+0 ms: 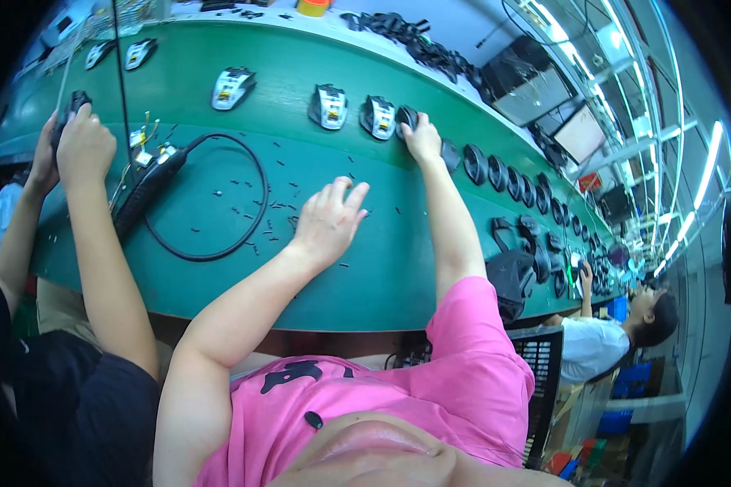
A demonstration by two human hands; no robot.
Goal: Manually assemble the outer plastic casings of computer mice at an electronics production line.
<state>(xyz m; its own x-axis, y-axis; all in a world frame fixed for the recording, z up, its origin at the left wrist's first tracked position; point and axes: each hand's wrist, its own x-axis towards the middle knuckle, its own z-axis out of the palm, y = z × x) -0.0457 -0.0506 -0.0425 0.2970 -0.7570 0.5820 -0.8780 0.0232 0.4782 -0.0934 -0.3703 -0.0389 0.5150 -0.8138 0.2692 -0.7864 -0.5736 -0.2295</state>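
The dark rounded shell (406,119) sits at about one o'clock from the left hand (330,216) and at the fingertips of the right hand (421,140), on its eleven o'clock side, just beside a white-and-grey shell (378,118). The right hand's fingers and thumb are closed on the dark shell's edge. The left hand is open, fingers loosely spread and holding nothing visible, with small black pieces (272,205) scattered on the green tabletop (382,276) toward its nine o'clock.
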